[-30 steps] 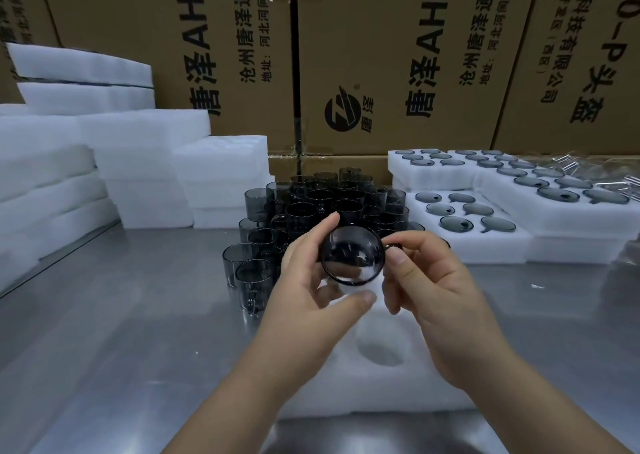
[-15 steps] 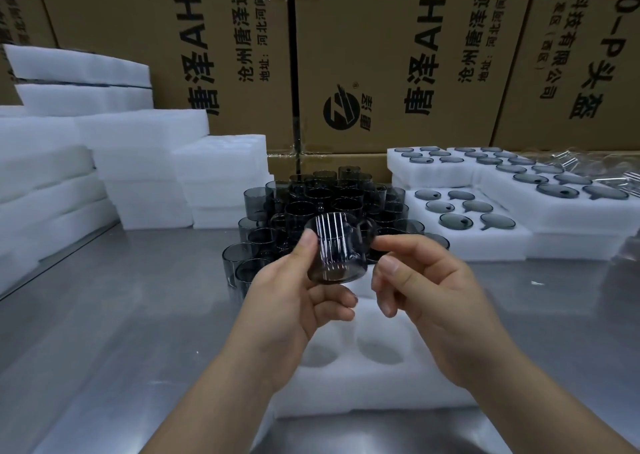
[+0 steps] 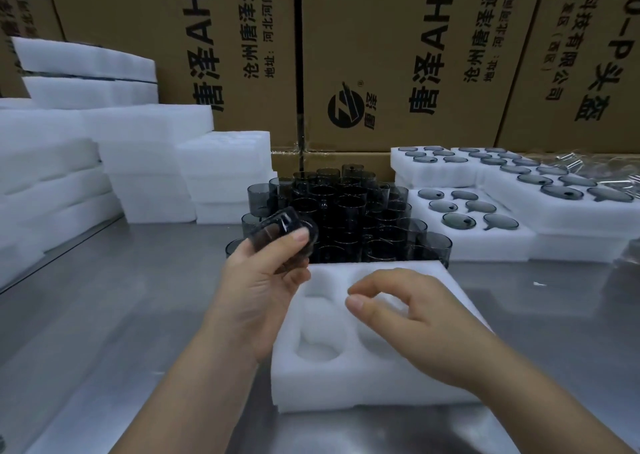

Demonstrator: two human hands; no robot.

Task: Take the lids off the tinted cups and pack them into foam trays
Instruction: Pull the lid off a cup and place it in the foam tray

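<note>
Cup, tilted, gripped by my left fingers; right fingers loosely curled, holding nothing visible, above tray. Packing step, probably: next, lower cup upright into an empty pocket.

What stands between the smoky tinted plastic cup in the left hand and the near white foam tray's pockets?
Nothing visible blocks the left pockets of the white foam tray, close by the smoky tinted cup. The right hand hovers over the right pockets, seemingly empty.
</note>
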